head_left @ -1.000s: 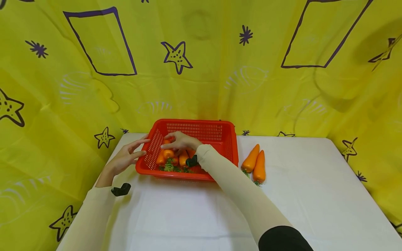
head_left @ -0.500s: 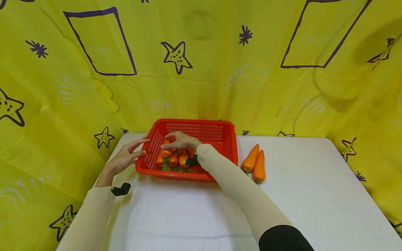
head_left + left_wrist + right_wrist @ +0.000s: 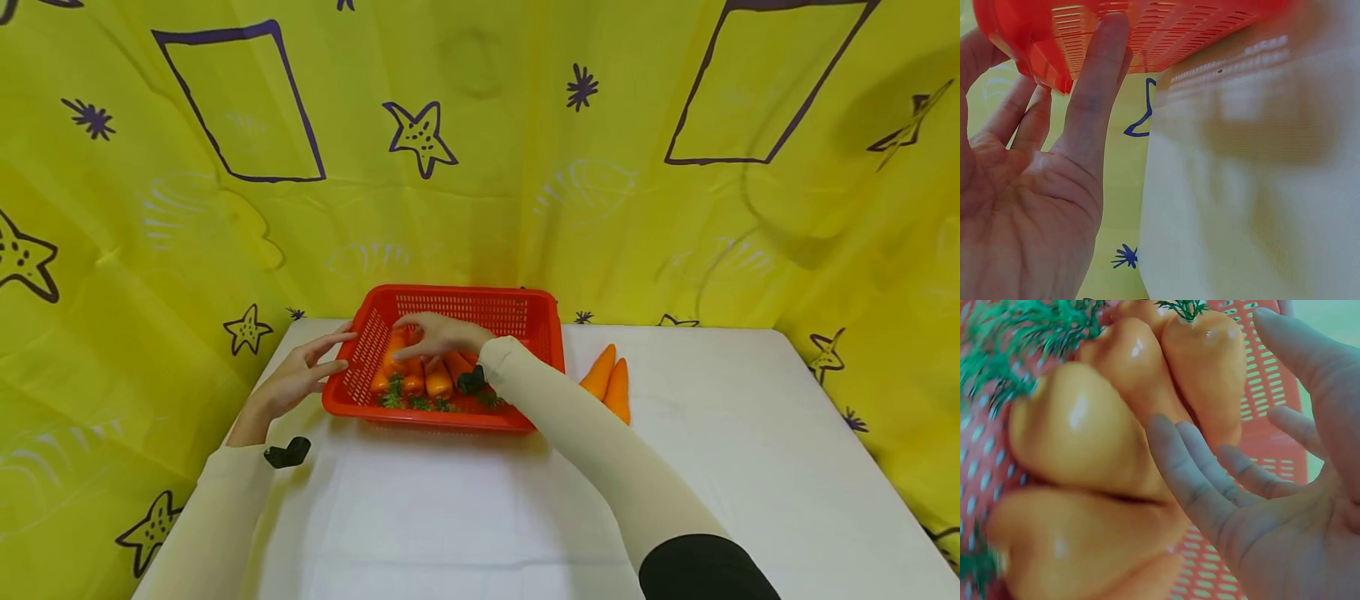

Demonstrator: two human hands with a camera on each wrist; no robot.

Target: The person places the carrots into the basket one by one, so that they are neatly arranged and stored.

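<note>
A red plastic basket (image 3: 431, 421) with slotted walls stands toward the back of the white table. Several orange carrots (image 3: 438, 382) with leafy green tops lie in its left part, side by side in the right wrist view. Over them is my right hand (image 3: 444, 335), thumb and fingers spread apart, with nothing gripped between them. One fingertip overlaps a carrot (image 3: 1079, 419) in the right wrist view. My left hand (image 3: 288, 379) is at the basket's left end, its extended fingers against the slotted wall (image 3: 1179, 31) in the left wrist view.
Two more carrots (image 3: 598, 375) lie on the white tabletop (image 3: 720, 433) just right of the basket, partly hidden by my right sleeve. A yellow patterned curtain (image 3: 495, 208) rises behind the table and along both sides.
A carrot under my right hand has swung from across the others to lie along the left side. My right hand has opened wider and its forearm shifted slightly right. The left hand stays put.
</note>
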